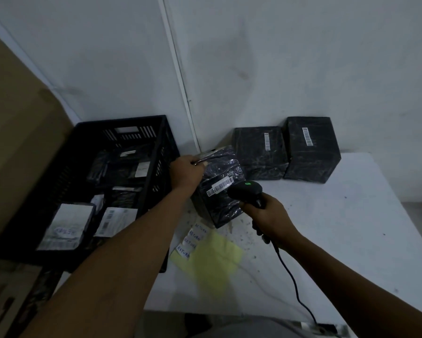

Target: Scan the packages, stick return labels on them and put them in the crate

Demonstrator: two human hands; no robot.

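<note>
Black slatted plastic crate at left, labelled packages inside. Left hand pinches top edge of black plastic-wrapped package, tilted on white table just right of crate. Right hand, fingers curled round black handheld scanner, green light lit, head over barcode label. Handwritten white return labels on yellow sheet below. Two more black wrapped boxes against wall.

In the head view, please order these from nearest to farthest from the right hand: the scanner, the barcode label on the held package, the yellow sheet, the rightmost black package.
1. Scanner: gripped by the right hand.
2. Barcode label: just left of the scanner head.
3. Yellow sheet: lower left, on the table.
4. Rightmost black package: against the wall.
</note>
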